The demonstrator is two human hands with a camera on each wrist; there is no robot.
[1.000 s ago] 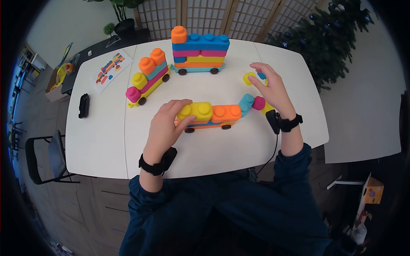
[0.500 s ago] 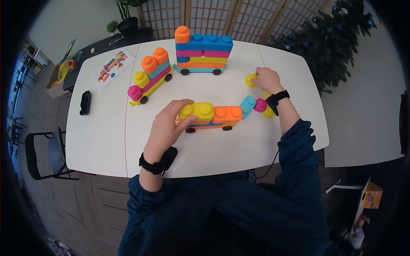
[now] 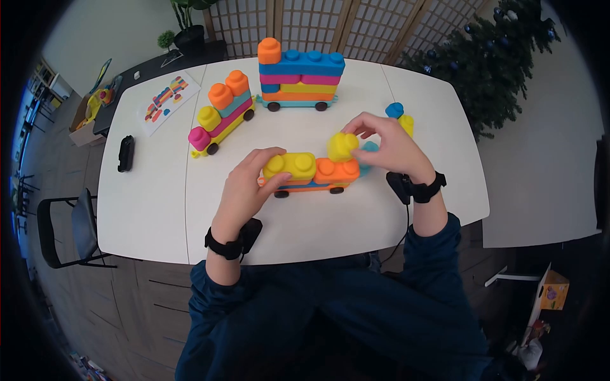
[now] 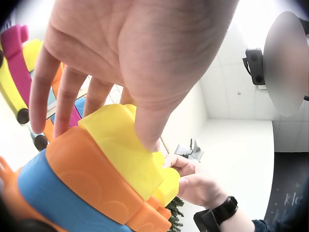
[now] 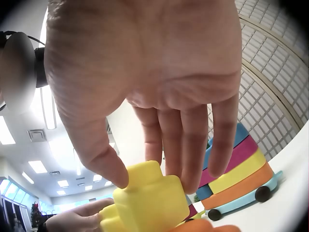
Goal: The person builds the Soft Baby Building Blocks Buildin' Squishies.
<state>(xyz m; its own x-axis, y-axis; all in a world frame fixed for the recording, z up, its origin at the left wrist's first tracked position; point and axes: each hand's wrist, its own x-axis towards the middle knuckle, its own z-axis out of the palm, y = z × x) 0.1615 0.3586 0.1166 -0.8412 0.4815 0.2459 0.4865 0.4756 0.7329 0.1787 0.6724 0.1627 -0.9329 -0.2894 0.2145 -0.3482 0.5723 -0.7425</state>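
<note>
In the head view my left hand (image 3: 246, 184) grips a long yellow toy block (image 3: 290, 166) on top of a wheeled block car, thumb on the near side and fingers on the far side. An orange block (image 3: 337, 170) sits beside it on the same car, over blue and orange layers (image 4: 43, 186). My right hand (image 3: 395, 151) pinches a small yellow block (image 3: 343, 147) between thumb and fingers, close over the orange block. In the right wrist view this small block (image 5: 152, 200) overlaps the orange one. A teal block (image 3: 368, 155) is partly hidden behind the right hand.
At the back stands a tall stacked block car (image 3: 302, 79), and left of it a stepped one (image 3: 222, 117). A blue block (image 3: 394, 110) and a yellow block (image 3: 406, 124) lie at right. A picture sheet (image 3: 171, 100) and a black object (image 3: 126, 153) are at left.
The right hand reached to the far right, took the small yellow block and brought it back left, over the car's orange block. The left hand has kept its grip in place.
</note>
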